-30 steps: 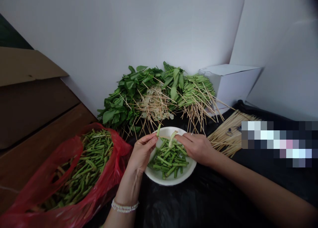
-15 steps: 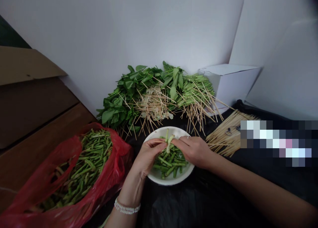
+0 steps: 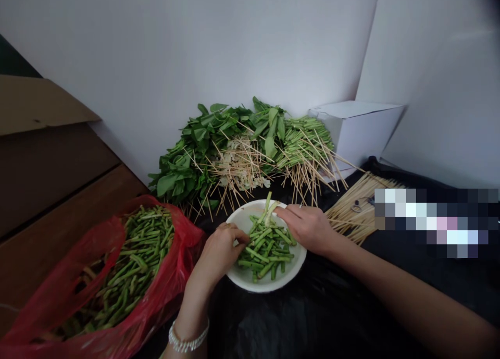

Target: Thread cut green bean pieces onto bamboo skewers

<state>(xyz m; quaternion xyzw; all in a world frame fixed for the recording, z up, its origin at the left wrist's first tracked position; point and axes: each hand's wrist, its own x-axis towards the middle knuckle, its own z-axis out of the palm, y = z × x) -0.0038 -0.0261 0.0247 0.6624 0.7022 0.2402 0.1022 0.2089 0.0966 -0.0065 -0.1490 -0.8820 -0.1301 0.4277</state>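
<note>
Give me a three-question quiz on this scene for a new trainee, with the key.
1. What lies on the white round plate?
2. Which wrist wears the white beaded bracelet: A left, B right?
3. True or false: in this view, the red plastic bag lies to the left of the plate.

Key: 1. Cut green stems; 2. A; 3. True.

Head-worn camera faces forward and down, close over a white plate [image 3: 242, 219].
</note>
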